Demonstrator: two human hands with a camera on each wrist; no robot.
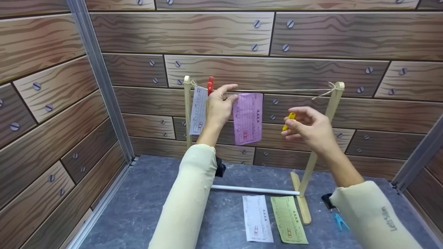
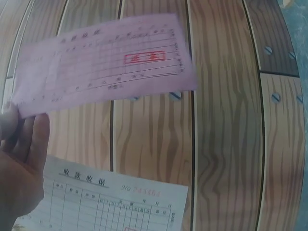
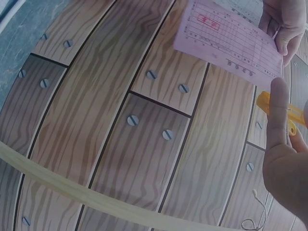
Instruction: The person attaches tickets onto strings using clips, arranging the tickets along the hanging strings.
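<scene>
My left hand (image 1: 220, 108) pinches the upper left corner of a pink receipt slip (image 1: 247, 119), which hangs at the string (image 1: 287, 90). In the left wrist view the pink slip (image 2: 115, 62) stretches away from the thumb and fingers. To the right, my right hand (image 1: 313, 129) holds a yellow clothespin (image 1: 289, 121) between thumb and fingers, apart from the slip. A white receipt slip (image 1: 198, 110) hangs at the string's left end, and a red clothespin (image 1: 210, 85) sits on the string beside it, partly behind my left hand.
Two wooden posts, the right one (image 1: 334, 103) leaning, carry the string; a white rod (image 1: 256, 190) runs low between them. On the grey table lie a white slip (image 1: 258, 218), a green slip (image 1: 289, 220) and a blue clothespin (image 1: 341, 221) beside a black clip (image 1: 327, 200).
</scene>
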